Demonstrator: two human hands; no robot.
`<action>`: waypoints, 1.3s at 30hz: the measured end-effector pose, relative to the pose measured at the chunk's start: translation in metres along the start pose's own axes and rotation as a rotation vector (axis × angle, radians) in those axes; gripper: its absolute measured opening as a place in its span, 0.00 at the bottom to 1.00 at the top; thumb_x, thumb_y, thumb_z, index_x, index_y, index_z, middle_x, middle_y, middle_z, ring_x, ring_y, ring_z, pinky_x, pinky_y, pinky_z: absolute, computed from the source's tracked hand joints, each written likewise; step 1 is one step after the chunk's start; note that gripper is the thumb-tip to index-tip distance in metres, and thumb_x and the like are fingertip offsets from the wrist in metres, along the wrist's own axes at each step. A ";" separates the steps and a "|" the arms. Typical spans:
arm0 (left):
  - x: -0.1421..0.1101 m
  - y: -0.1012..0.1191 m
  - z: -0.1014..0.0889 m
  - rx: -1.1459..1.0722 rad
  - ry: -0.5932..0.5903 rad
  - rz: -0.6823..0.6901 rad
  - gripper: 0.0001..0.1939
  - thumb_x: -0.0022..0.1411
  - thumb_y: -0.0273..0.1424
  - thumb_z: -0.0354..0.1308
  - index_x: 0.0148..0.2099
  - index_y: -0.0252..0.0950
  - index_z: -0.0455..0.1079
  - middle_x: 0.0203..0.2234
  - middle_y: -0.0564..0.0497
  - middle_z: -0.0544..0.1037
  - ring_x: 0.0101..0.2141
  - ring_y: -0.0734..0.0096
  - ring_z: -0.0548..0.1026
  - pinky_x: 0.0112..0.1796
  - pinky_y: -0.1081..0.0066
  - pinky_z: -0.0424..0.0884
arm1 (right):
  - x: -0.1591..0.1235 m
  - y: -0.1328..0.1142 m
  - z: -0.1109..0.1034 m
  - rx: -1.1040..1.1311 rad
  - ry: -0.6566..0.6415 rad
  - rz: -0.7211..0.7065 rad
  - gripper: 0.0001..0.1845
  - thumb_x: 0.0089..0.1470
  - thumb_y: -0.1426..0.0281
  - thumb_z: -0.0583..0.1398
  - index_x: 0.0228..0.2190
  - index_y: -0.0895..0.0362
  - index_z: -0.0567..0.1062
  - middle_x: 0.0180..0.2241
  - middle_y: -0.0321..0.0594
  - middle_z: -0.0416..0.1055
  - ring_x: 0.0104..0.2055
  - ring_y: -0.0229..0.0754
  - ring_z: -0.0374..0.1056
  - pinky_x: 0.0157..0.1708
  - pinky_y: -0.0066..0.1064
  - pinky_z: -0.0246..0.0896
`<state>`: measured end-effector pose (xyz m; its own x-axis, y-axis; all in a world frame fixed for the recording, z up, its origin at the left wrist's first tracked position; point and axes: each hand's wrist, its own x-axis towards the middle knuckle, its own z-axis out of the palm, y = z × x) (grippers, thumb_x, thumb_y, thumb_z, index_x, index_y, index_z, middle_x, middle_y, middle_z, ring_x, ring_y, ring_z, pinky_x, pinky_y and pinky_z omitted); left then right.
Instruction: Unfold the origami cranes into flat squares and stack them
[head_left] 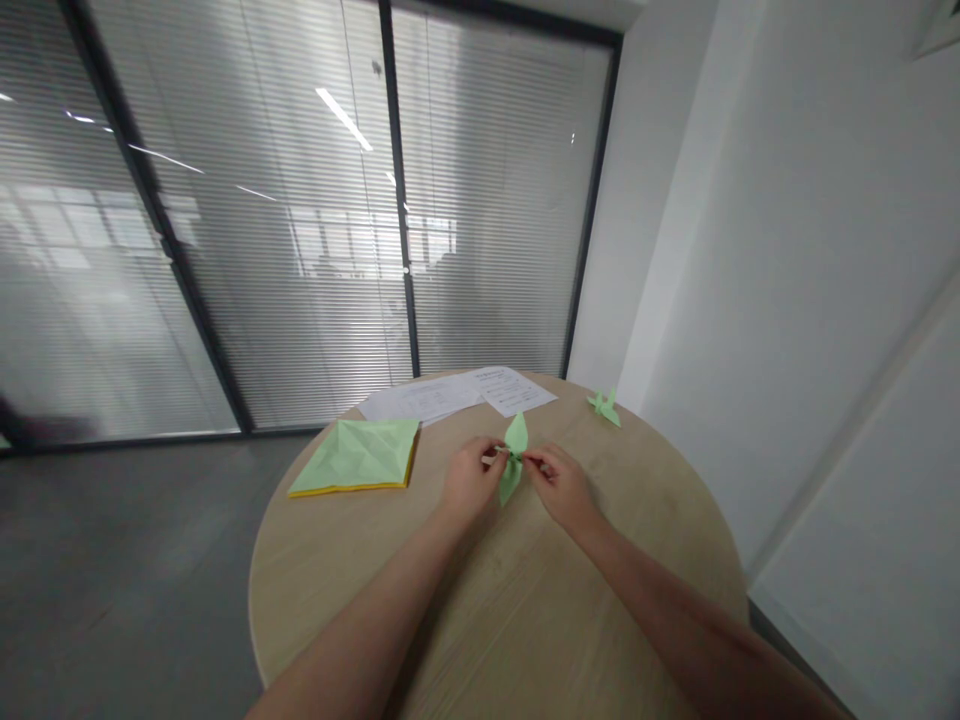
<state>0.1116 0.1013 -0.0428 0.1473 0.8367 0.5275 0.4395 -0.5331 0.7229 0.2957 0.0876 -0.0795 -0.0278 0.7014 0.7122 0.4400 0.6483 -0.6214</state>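
A small folded green paper piece is held just above the round wooden table, near its middle. My left hand pinches its left side with fingers closed. My right hand pinches its right side the same way. The paper's two pointed flaps stick up and down between the two hands.
A stack of creased green square papers with yellow beneath lies at the left of the table. White printed sheets lie at the far edge. A finished small green folded figure sits at the far right. A white wall stands right, glass partitions behind.
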 end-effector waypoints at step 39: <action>-0.001 0.002 0.001 0.010 0.084 -0.028 0.10 0.64 0.27 0.58 0.45 0.36 0.79 0.37 0.47 0.85 0.33 0.65 0.80 0.37 0.68 0.74 | -0.001 0.007 0.008 0.007 0.086 0.135 0.09 0.63 0.64 0.59 0.41 0.51 0.79 0.40 0.42 0.79 0.42 0.45 0.76 0.39 0.34 0.74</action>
<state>0.1133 0.1000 -0.0425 0.0602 0.8375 0.5431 0.4514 -0.5081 0.7336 0.2916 0.0938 -0.0871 0.1087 0.7547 0.6470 0.4286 0.5517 -0.7155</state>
